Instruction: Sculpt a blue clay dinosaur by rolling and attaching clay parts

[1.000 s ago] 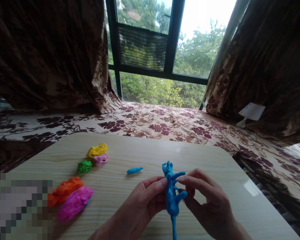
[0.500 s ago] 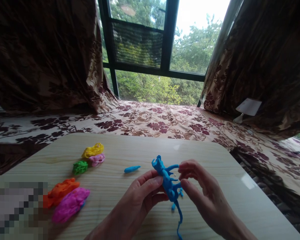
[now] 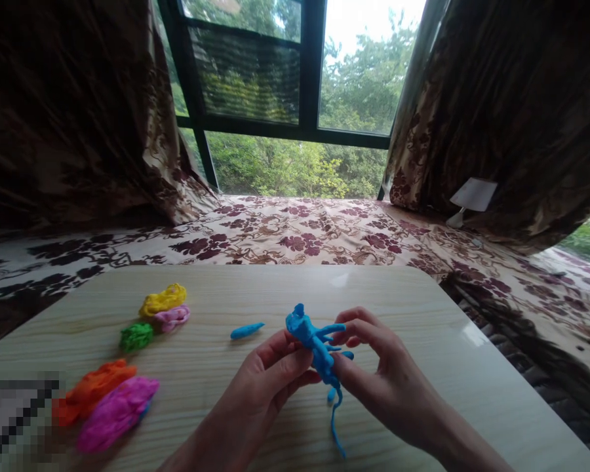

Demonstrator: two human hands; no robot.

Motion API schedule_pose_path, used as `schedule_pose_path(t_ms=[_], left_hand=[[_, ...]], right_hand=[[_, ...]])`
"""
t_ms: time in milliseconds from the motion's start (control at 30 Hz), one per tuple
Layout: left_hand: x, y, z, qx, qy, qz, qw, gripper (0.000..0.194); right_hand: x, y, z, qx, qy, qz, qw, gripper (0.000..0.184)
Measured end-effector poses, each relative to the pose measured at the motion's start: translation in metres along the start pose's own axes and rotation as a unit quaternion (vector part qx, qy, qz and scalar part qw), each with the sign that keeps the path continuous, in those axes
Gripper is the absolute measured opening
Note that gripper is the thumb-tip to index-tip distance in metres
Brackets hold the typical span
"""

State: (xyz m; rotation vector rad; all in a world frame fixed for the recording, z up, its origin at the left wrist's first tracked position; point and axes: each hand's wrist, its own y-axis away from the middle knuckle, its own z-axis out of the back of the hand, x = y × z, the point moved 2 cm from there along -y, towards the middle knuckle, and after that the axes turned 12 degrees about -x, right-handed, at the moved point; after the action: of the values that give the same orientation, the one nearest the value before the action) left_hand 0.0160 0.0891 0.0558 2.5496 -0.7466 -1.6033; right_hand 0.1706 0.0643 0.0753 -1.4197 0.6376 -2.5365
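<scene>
A blue modelling-clay animal figure (image 3: 319, 347) with thin legs and a long curling tail is held up above the table, its head end pointing away and to the left. My left hand (image 3: 270, 377) pinches its body from the left, between thumb and fingers. On the other side, my right hand (image 3: 391, 370) has its thumb against the rear part and its fingertips at a front leg. A tapered blue clay piece (image 3: 247, 330) lies on the table beyond my left hand. Under the figure, a small blue clay bit (image 3: 331, 394) shows in part.
On the left of the pale wood-grain table (image 3: 201, 413) lie yellow (image 3: 162, 301), light pink (image 3: 173, 318), green (image 3: 136, 337), orange (image 3: 96, 392) and bright pink (image 3: 118, 416) clay lumps. Behind are a floral-covered ledge (image 3: 255, 246), a window and a small white lamp (image 3: 473, 195).
My right hand has closed in on the figure, its thumb now against the rear part. The figure has turned slightly. The whole view has shifted, so the table things appear further left.
</scene>
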Motion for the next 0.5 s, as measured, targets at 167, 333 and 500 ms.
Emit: schedule_pose_path(t_ms=[167, 333, 500], left_hand=[[-0.0049, 0.0010, -0.0046, 0.011, -0.018, 0.013, 1.000, 0.025], [-0.0052, 0.0020, -0.0067, 0.010, -0.028, 0.017, 0.999, 0.025], [-0.0057, 0.0032, -0.0080, 0.002, -0.043, 0.010, 0.999, 0.025]], right_hand=[[-0.0035, 0.0000, -0.0038, -0.003, -0.006, 0.001, 1.000, 0.008], [-0.0064, 0.0006, -0.0040, -0.015, -0.009, 0.014, 1.000, 0.008], [-0.0073, 0.0004, -0.0032, -0.016, -0.002, 0.018, 1.000, 0.009]])
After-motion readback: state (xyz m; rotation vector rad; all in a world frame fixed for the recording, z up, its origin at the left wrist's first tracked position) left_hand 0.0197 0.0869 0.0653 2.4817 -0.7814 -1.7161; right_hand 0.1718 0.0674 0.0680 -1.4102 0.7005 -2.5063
